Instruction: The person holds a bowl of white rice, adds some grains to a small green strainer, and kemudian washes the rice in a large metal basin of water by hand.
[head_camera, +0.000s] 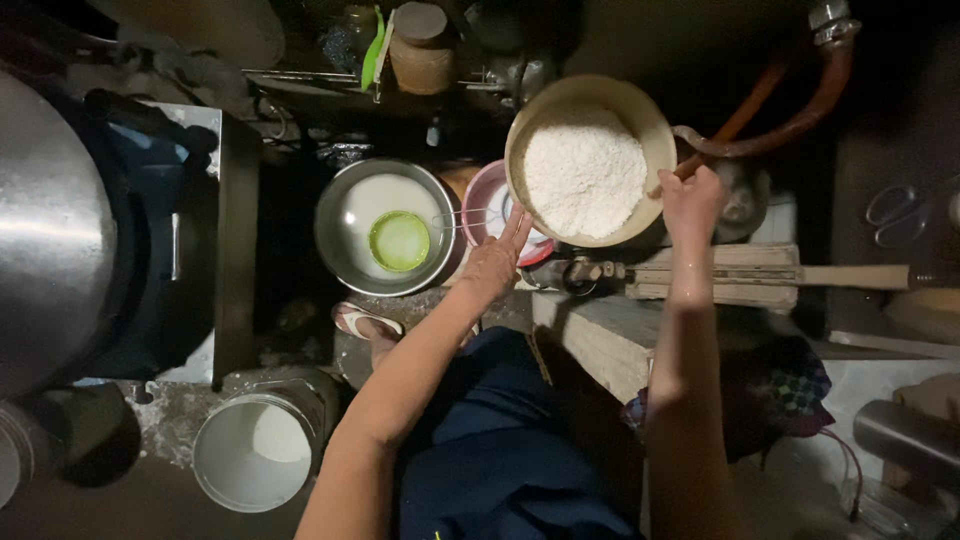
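Both hands hold a tan bowl (588, 160) of white grated stuff (585, 170) (coconut or rice, cannot tell), at 12 o'clock from the body. Left hand (497, 262) supports the rim at 7 o'clock, fingers flat, grip clenched on the bowl's edge; right hand (692, 200) grips the rim at 3 o'clock. Bowl is round, no long axis; mouth faces up, slightly tilted toward the wearer. Steel basin (388, 228) with green strainer (399, 241) sits at 9 o'clock of it. Judgement: keep both grips opposed and the rim level to avoid spilling.
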